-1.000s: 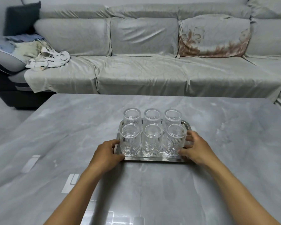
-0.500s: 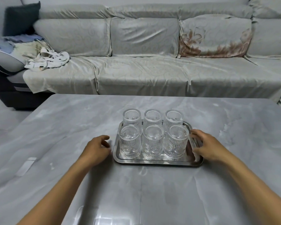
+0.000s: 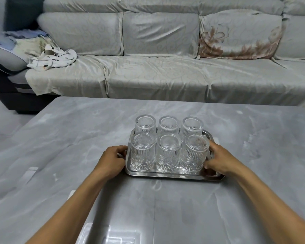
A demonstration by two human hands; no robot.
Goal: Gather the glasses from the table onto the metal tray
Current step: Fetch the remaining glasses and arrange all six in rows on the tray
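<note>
Glasses: I count six clear ribbed drinking glasses (image 3: 168, 143) in two rows of three, all on the rectangular shiny metal tray (image 3: 173, 174).
Tray: flat on the grey marbled tabletop (image 3: 77, 138).
Left hand (image 3: 111, 160): fingers curled round the tray's left edge.
Right hand (image 3: 220, 159): gripping the tray's right edge, beside the nearest right glass.

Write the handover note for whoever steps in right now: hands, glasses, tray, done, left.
Left hand: curled on the tray's left edge.
Right hand: on the tray's right end, fingers beside the near right glass.
Glasses: all six stand on the tray in two rows of three; none is loose on the table.
Done: gathering looks complete.
Left: probably only squaring or moving the tray; keep it level, since the glasses stand close together.
</note>
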